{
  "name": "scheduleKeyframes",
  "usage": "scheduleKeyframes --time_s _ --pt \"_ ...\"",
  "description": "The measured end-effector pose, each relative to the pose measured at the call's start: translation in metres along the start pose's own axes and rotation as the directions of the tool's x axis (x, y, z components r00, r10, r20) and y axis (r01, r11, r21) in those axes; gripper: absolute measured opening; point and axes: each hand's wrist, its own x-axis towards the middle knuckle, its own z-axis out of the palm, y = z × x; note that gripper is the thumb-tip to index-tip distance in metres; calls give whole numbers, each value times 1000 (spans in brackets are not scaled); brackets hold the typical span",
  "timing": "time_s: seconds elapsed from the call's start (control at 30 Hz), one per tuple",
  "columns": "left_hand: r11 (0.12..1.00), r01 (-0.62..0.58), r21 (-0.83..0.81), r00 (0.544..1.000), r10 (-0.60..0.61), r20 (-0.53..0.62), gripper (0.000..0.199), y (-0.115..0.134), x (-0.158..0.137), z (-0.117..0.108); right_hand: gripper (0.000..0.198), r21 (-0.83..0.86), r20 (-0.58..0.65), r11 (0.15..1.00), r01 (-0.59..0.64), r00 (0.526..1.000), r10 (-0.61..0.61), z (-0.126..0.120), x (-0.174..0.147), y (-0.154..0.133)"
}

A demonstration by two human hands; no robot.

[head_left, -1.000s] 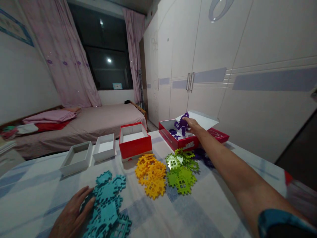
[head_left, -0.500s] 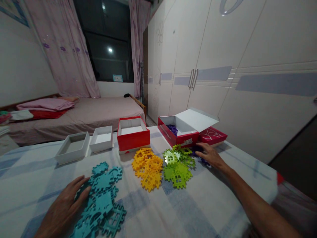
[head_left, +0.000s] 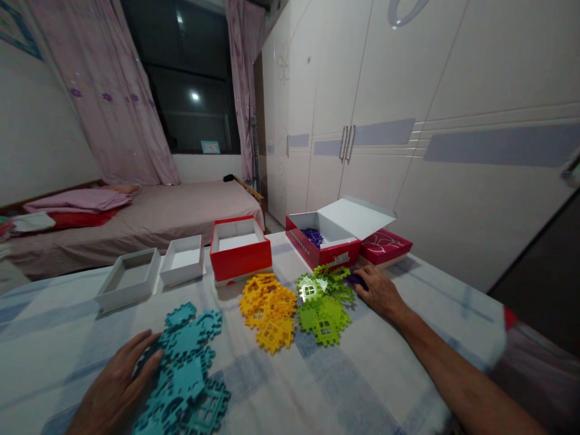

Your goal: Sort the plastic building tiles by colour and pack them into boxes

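My left hand (head_left: pixel 120 380) rests at the left edge of a pile of teal interlocking plastic pieces (head_left: pixel 188 371), its fingers stretched and apart. On the right, my right hand (head_left: pixel 380 293) is closed on a purple interlocking piece (head_left: pixel 357 280), mostly covered by the fingers. Beside it lies a pile of lime green pieces (head_left: pixel 325 311), some with window grids. A yellow pile (head_left: pixel 272 311) sits left of the green one. Behind my right hand stands a crimson box (head_left: pixel 301 246) with its white lid raised; purple pieces (head_left: pixel 313 237) are inside it.
An open red box (head_left: pixel 240 261) stands behind the yellow pile. Two shallow white trays, a larger one (head_left: pixel 127 290) and a smaller one (head_left: pixel 183 269), are at its left. A crimson lid-like box (head_left: pixel 387 246) lies by the raised lid. A checked cloth (head_left: pixel 272 399) covers the table.
My right hand has drawn its fingers in around the purple piece, and fewer purple pieces show under it. My left hand stays by the teal pile. The view has shifted slightly.
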Motion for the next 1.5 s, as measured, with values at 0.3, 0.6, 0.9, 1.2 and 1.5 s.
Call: scheduleKeyframes --time_s 0.3,0.6,0.9,1.2,1.5 --pt "1000 -7 -13 1000 7 -12 60 -1 1 2 30 38 -57 997 -69 996 71 -3 -7 0" --pt "1000 -14 -11 999 14 -35 57 -5 1 4 45 -6 11 994 -106 994 106 2 -7 2" --pt "1000 10 -22 1000 -9 7 64 0 -1 1 34 296 -207 935 -197 942 264 -3 -6 21" --pt "1000 4 -20 1000 -5 -7 61 -5 0 5 39 786 -51 557 -268 870 491 -55 50 -9" --pt "1000 -25 4 999 25 -35 57 -9 1 6 48 759 -97 591 -273 850 518 -73 122 -36"
